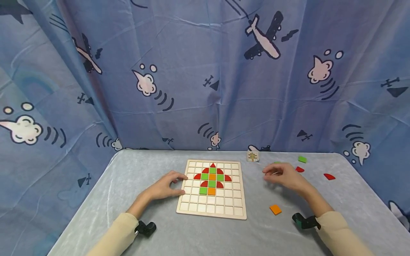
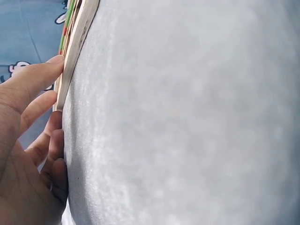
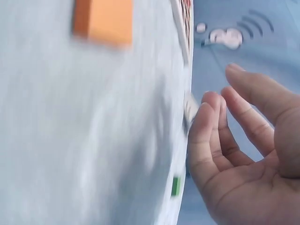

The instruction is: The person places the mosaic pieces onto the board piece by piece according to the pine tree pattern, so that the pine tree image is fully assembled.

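A wooden grid board (image 1: 211, 209) lies on the table, with red, green and orange pieces set in its squares in a tree-like pattern. My left hand (image 1: 166, 185) rests at the board's left edge, fingertips and thumb against the rim. In the left wrist view, the left thumb and fingers (image 2: 35, 82) meet the board's side (image 2: 70, 61). To the right of the board my right hand (image 1: 286, 176) hovers over the table, its fingers loosely bent with nothing between them. Nearer me lies an orange square tile (image 1: 275, 209), also large in the right wrist view (image 3: 110, 21).
Beyond the right hand lie a green tile (image 1: 302, 159), a red piece (image 1: 299, 169) and another red piece (image 1: 329, 176). Another green piece (image 1: 277, 162) is mostly hidden behind that hand. A small pattern card (image 1: 252, 156) sits at the back edge, before a blue curtain (image 1: 179, 71).
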`<move>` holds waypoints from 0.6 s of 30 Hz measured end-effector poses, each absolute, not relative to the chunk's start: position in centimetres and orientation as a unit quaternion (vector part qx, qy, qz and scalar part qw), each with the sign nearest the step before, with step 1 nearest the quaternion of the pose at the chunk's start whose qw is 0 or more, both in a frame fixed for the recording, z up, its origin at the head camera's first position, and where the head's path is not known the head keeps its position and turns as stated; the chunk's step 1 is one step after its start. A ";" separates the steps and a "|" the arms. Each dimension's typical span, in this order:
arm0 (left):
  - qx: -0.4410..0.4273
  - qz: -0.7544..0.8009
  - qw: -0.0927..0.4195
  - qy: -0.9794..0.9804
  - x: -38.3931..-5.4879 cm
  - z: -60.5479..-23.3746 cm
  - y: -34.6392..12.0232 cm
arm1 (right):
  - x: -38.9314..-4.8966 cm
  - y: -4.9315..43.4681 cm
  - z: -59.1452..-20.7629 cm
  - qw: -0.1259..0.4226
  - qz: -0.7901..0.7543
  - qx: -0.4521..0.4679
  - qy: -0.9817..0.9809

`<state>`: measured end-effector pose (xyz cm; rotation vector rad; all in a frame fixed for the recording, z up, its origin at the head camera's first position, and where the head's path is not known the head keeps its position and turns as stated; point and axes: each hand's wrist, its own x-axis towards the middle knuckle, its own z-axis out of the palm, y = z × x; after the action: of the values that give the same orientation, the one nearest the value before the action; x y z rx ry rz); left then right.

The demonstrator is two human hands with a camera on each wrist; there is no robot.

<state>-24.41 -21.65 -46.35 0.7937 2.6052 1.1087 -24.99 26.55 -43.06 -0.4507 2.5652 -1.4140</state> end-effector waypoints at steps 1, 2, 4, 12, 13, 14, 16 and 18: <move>0.268 0.375 0.101 0.881 -24.4 -46.3 -21.6 | -25.1 27.2 -43.1 0.086 -0.475 -0.144 0.864; 0.268 0.375 0.101 0.882 -24.4 -46.3 -21.6 | -25.2 27.7 -43.1 0.086 -0.476 -0.132 0.865; 0.267 0.375 0.101 0.882 -24.4 -46.4 -21.6 | -25.4 28.7 -43.1 0.079 -0.476 -0.117 0.868; 0.268 0.375 0.101 0.882 -24.5 -46.5 -21.7 | -26.7 30.7 -43.4 0.045 -0.471 -0.091 0.876; 0.269 0.374 0.101 0.882 -24.5 -46.5 -21.7 | -26.9 30.8 -43.5 0.041 -0.468 -0.089 0.878; 0.270 0.374 0.101 0.881 -24.5 -46.5 -21.7 | -27.0 30.8 -43.5 0.038 -0.464 -0.085 0.881; 0.270 0.374 0.101 0.881 -24.5 -46.5 -21.7 | -27.3 30.9 -43.6 0.034 -0.456 -0.078 0.886; 0.271 0.372 0.100 0.882 -24.5 -46.5 -21.7 | -27.6 30.8 -43.6 0.033 -0.451 -0.070 0.889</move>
<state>-24.53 -21.75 -46.51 0.8005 2.6071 1.1003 -27.65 30.84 -43.60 -0.2148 2.7363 -1.3864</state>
